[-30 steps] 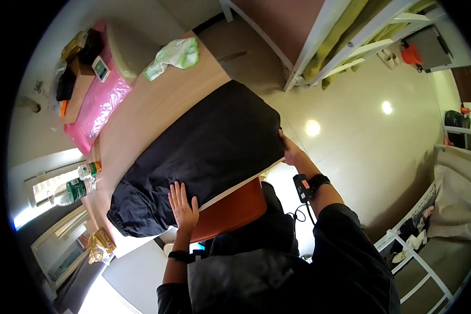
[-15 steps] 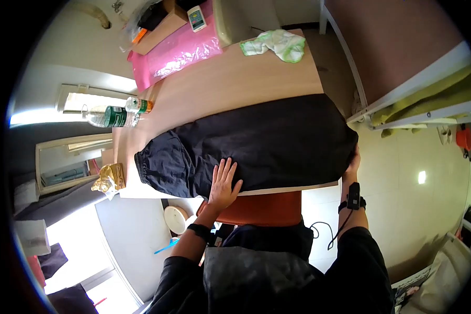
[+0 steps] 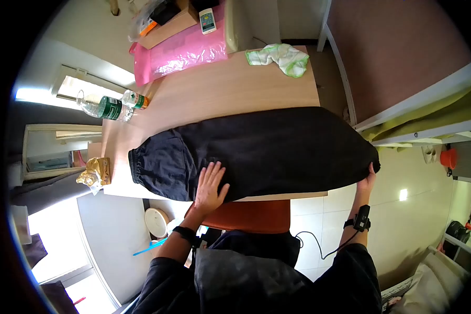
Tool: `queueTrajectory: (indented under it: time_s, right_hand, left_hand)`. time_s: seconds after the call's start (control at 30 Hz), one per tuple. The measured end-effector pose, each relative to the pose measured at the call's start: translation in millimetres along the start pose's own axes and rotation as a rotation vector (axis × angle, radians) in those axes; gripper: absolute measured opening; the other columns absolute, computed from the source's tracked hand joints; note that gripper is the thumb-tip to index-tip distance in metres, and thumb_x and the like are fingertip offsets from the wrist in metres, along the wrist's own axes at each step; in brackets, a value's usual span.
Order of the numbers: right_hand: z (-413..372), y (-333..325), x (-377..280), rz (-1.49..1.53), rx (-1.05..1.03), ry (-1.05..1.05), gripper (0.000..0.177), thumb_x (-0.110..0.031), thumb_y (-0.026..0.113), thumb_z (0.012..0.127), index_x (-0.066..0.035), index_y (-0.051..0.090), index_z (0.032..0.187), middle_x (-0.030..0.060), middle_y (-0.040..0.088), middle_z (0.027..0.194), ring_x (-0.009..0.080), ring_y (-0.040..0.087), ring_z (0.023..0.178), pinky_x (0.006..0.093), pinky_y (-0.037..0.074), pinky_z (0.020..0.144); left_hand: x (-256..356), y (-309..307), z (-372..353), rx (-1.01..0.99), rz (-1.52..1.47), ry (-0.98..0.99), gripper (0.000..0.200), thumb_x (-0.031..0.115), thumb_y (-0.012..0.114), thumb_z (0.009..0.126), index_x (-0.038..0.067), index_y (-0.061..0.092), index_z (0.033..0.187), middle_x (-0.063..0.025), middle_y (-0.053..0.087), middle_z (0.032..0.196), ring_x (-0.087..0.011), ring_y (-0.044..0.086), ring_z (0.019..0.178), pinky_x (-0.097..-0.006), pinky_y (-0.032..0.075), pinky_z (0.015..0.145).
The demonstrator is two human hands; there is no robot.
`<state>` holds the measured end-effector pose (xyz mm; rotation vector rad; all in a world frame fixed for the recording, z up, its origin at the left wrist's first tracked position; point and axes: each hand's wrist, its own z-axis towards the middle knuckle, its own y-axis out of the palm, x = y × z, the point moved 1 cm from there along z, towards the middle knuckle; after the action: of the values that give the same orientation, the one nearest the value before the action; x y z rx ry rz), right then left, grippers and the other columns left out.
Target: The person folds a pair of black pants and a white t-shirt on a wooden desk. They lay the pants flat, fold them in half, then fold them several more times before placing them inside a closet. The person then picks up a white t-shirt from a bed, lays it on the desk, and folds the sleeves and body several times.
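Note:
A pair of black trousers lies lengthwise across the wooden table, its gathered elastic waistband at the left. My left hand rests flat on the near edge of the cloth, below the waist part, fingers spread. At the far right, my right hand grips the end of the trousers, which reaches out past the table's right edge. The fabric between both hands looks mostly smooth, with wrinkles around the waist. Part of my right fingers is hidden by the cloth.
On the table stand a large plastic bottle, a smaller bottle and a gold tissue pack. A green-white cloth and pink plastic lie at the back. An orange-brown chair is tucked in front.
My right hand has moved outward to the right, drawing the trousers' end further beyond the table edge. My left hand stays flat on the cloth. The camera view has shifted slightly.

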<state>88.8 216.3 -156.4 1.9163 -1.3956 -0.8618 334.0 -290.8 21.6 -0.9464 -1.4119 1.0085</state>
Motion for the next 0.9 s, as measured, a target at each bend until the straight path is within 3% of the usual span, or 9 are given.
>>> queueTrajectory:
  time_s: [0.17,0.3,0.37,0.5,0.63,0.77,0.83,0.87,0.9]
  right_hand:
    - [-22.3,31.3,-44.0,-0.212,0.019,-0.163,0.042,-0.02,0.049,0.095,0.0,0.046,0.131,0.0162,0.046,0.138,0.0323,0.041,0.128,0.0502,0.028,0.11]
    - [-41.1,65.8,-63.2,-0.143,-0.05,-0.118,0.043,-0.02,0.049,0.095,0.0,0.045,0.132,0.0172,0.044,0.139,0.0338,0.038,0.13,0.0518,0.027,0.11]
    - [-37.3,68.3,-78.6,-0.178,-0.141,-0.154,0.044,-0.021,0.051,0.095,0.001,0.045,0.132,0.0179,0.044,0.138,0.0341,0.039,0.129,0.0517,0.027,0.11]
    - [-67.4,125.2,-60.3,-0.283,-0.067,-0.299,0.045,-0.024,0.051,0.094,0.001,0.045,0.132,0.018,0.044,0.138,0.0345,0.041,0.127,0.0509,0.029,0.11]
    - [-133.7,215.3,8.4,-0.492,-0.202,-0.388,0.047,-0.026,0.051,0.095,0.0,0.044,0.133,0.0162,0.044,0.138,0.0322,0.042,0.127,0.047,0.031,0.109]
    - [-202.9,291.0,106.0,-0.691,-0.381,-0.463,0.049,-0.03,0.052,0.095,0.001,0.044,0.133,0.0149,0.046,0.137,0.0301,0.045,0.125,0.0449,0.035,0.107]
    - [-239.4,317.9,180.9,-0.81,-0.2,-0.636,0.05,-0.026,0.062,0.089,-0.003,0.046,0.131,0.0143,0.051,0.129,0.0309,0.055,0.112,0.0467,0.049,0.094]
    - [-252.6,319.7,216.0,-0.859,-0.224,-0.587,0.052,-0.026,0.064,0.088,-0.003,0.046,0.131,0.0135,0.054,0.126,0.0314,0.057,0.108,0.0486,0.05,0.092]
    - [-265.2,317.7,259.4,-1.006,-0.119,-0.703,0.051,-0.028,0.065,0.088,-0.001,0.049,0.129,0.0124,0.055,0.124,0.0274,0.058,0.105,0.0446,0.051,0.092]
  left_hand:
    - [-45.2,-3.5,-12.3,0.272,0.176,-0.362,0.051,0.029,0.051,0.091,0.003,0.043,0.134,-0.0166,0.035,0.145,-0.0331,0.025,0.138,-0.0475,0.015,0.113]
    - [-96.6,-15.0,-27.6,0.373,0.313,-0.54,0.055,0.034,0.049,0.092,0.005,0.039,0.137,-0.0178,0.031,0.147,-0.0338,0.022,0.139,-0.0474,0.012,0.114]
    - [-127.5,-12.1,-35.8,0.325,0.294,-0.641,0.061,0.042,0.045,0.092,0.006,0.035,0.141,-0.0174,0.025,0.15,-0.0329,0.018,0.141,-0.0479,0.009,0.114]
    - [-150.2,4.2,-42.9,0.211,0.157,-0.682,0.065,0.046,0.043,0.093,0.006,0.031,0.143,-0.0174,0.022,0.151,-0.0323,0.016,0.141,-0.0478,0.008,0.114]
    - [-146.3,-4.2,-42.2,0.341,0.032,-0.665,0.06,0.039,0.05,0.091,0.004,0.038,0.138,-0.0189,0.028,0.148,-0.0339,0.02,0.14,-0.0478,0.012,0.113]
    - [-135.5,-38.8,-47.6,0.526,-0.234,-0.39,0.04,0.02,0.058,0.088,0.0,0.05,0.122,-0.0198,0.042,0.138,-0.0365,0.032,0.133,-0.0441,0.027,0.108]
    - [-137.7,-54.0,-49.1,0.535,-0.483,-0.273,0.034,0.016,0.058,0.088,0.0,0.053,0.118,-0.0189,0.05,0.128,-0.0367,0.043,0.124,-0.0415,0.034,0.103]
    - [-134.7,-65.4,-50.3,0.442,-0.742,-0.354,0.029,0.016,0.055,0.092,-0.001,0.055,0.115,-0.0166,0.056,0.119,-0.0336,0.051,0.115,-0.0394,0.038,0.099]
    - [-136.6,-72.1,-49.6,0.302,-1.164,-0.397,0.03,0.022,0.054,0.094,0.001,0.055,0.115,-0.0147,0.058,0.118,-0.0305,0.054,0.113,-0.0383,0.039,0.098]
